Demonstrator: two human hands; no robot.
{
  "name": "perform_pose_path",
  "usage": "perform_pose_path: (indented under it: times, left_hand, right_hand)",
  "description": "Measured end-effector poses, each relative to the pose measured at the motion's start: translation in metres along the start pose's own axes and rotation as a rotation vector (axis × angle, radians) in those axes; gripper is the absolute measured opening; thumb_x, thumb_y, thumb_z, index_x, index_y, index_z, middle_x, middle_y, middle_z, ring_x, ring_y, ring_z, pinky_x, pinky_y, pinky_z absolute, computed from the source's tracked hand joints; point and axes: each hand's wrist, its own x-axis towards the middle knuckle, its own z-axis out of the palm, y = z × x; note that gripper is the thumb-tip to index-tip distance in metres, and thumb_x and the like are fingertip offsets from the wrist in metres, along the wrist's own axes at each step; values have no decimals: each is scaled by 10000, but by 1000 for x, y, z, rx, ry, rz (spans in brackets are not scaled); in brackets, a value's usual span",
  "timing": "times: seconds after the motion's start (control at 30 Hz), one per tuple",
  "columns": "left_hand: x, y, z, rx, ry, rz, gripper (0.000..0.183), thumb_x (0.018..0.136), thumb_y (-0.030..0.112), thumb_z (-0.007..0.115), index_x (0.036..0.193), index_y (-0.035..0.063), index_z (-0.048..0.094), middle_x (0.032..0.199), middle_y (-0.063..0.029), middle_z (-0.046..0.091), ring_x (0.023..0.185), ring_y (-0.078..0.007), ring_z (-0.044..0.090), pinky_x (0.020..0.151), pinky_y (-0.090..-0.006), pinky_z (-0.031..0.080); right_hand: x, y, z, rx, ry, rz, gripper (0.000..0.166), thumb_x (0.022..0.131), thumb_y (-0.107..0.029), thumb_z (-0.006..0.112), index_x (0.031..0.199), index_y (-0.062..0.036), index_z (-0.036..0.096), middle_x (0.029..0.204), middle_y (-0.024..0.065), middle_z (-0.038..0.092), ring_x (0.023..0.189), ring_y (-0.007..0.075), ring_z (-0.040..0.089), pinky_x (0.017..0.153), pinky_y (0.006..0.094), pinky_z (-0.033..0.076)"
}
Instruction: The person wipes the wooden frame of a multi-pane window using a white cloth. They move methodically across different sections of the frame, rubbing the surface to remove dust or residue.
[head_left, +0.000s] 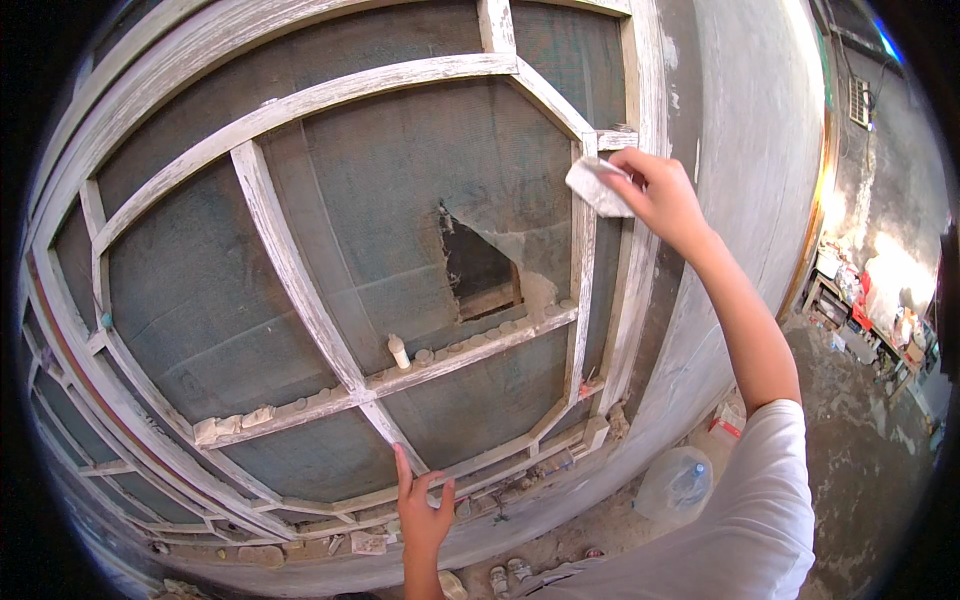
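Observation:
A folded whitish sheet or cloth (596, 186) is pinched in my right hand (660, 187), against or just in front of the right upright of the window's inner wooden frame (583, 262). The frame's white paint is worn and flaking. My left hand (424, 499) is raised low at the centre, fingers apart, its fingertips at or near the lower part of the slanting middle bar (300, 277). Behind the bars is dusty mesh screen (390, 165) with a torn hole (484, 274). A small whitish bottle (399, 351) stands on the crossbar (480, 349) beside several small round objects.
Crumpled pale pieces (232, 425) lie at the crossbar's left end. Small odds and ends line the window sill (450, 536). On the ground at the right lie a clear plastic bag with a bottle (675, 484) and a box (727, 424). A cluttered low table (862, 315) stands farther right.

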Motion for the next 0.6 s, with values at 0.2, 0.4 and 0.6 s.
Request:
perform_pose_path:
  times: [0.2,0.4,0.6]
  left_hand:
    - [0,4,-6,-124,-45,-123,180,890,142,778,993,-2,748,1698,-266,280,1533,-423,376,1163,-412,400]
    - [-3,-2,-1,-35,-13,-26,189,874,136,794,994,0,741,1696,-277,270,1547,-451,330,1179,-442,393]
    - [-1,6,0,-90,-10,-49,195,868,138,803,980,-9,739,1698,-275,266,1550,-465,314,1190,-463,379]
  right_hand:
    - [15,-13,-15,-25,-36,15,147,952,-153,729,988,-32,656,797,162,657,679,288,652,644,378,509]
    - [18,-22,-30,-25,-150,-27,130,946,-129,720,1004,-31,658,800,160,661,682,286,651,654,382,509]
    - [45,-22,-29,-69,-53,-73,124,950,-142,712,1000,-40,662,766,125,673,671,261,654,638,357,507]
